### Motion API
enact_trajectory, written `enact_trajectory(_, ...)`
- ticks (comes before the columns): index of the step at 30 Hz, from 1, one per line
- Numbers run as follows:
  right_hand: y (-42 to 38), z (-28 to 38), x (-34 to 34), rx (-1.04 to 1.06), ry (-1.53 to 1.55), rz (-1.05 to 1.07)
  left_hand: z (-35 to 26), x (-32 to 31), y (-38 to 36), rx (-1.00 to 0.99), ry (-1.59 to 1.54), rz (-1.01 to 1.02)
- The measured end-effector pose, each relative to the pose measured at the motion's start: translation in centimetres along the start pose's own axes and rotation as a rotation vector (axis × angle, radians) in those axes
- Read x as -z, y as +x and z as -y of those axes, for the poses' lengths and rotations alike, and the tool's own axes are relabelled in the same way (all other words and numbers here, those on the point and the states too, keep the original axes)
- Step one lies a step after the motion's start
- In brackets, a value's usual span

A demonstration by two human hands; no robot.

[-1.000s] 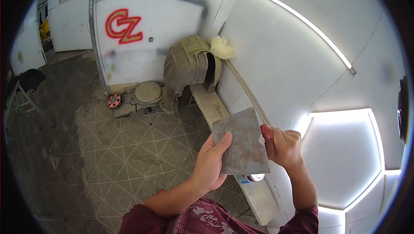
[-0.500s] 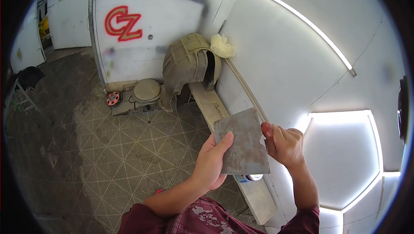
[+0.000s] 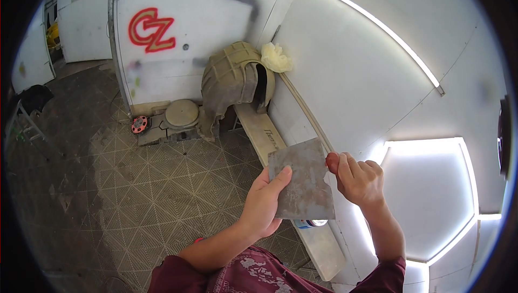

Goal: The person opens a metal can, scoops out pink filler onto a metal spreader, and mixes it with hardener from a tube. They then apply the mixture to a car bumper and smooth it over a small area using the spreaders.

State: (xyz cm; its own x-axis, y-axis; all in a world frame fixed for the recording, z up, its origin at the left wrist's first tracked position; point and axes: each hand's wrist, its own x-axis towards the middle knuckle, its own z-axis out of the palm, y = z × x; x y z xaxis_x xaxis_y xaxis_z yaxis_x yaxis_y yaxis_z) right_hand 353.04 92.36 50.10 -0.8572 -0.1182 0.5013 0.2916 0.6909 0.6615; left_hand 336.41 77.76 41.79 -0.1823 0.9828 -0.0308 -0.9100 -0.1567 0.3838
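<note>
A flat grey metal plate point(image 3: 302, 185) with a blotchy, worn surface is held tilted in front of me. My left hand point(image 3: 261, 201) grips its left side, with the thumb lying across the face and the other fingers behind. At the plate's right edge, my right hand point(image 3: 360, 179) is closed in a pinch, its thumb side near that edge. A small white bit shows between this hand and the plate. Whatever the right fingers hold is too small or hidden to name. Below the plate, a can point(image 3: 311, 223) with a blue and white label is mostly covered.
A long narrow bench point(image 3: 251, 123) runs along the right wall. On its far end stands a dusty wheel-arch liner point(image 3: 229, 74), with crumpled yellowish plastic point(image 3: 276, 58) beside it. A red cable reel point(image 3: 140, 124) and a round disc point(image 3: 182, 113) are near the far wall.
My right hand has shifted slightly to the right, its fingers still curled. The plate has dipped a little in my left hand, whose grip looks the same.
</note>
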Motion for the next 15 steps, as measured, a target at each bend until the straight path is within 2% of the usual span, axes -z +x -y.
enact_trajectory(1, -0.2, -0.1, -0.1, 0.024, -0.075, 0.011, -0.1, 0.0, 0.0, 0.002, 0.002, 0.000)
enact_trajectory(5, -0.5, -0.5, -0.1, 0.011, -0.050, 0.069, -0.3, 0.0, 0.0, 0.005, -0.001, 0.040)
enact_trajectory(7, -0.8, -1.1, 0.0, -0.097, 0.156, 0.153, -0.4, 0.3, 0.1, 0.000, -0.016, 0.047)
enact_trajectory(8, -1.1, -1.2, -0.2, -0.098, 0.155, 0.152, -0.3, 0.6, 0.1, 0.007, -0.036, 0.056)
enact_trajectory(10, -2.0, -0.9, -0.8, -0.485, 0.720, 0.090, -0.3, 1.1, 0.3, 0.014, -0.051, 0.066)
enact_trajectory(11, -2.2, -0.4, -0.3, -0.706, 0.972, 0.153, -0.3, 1.4, 0.4, 0.026, -0.076, 0.092)
enact_trajectory(12, -2.8, 0.0, -0.4, -0.712, 0.972, 0.145, -0.3, 1.7, 0.4, 0.039, -0.100, 0.118)
enact_trajectory(14, -4.7, 1.0, -1.6, -1.077, 1.571, -0.001, -0.2, 1.8, 0.5, 0.046, -0.105, 0.135)
enact_trajectory(15, -7.5, 0.4, -3.2, -0.967, 1.653, 0.036, -0.2, 1.9, 0.6, 0.052, -0.122, 0.147)
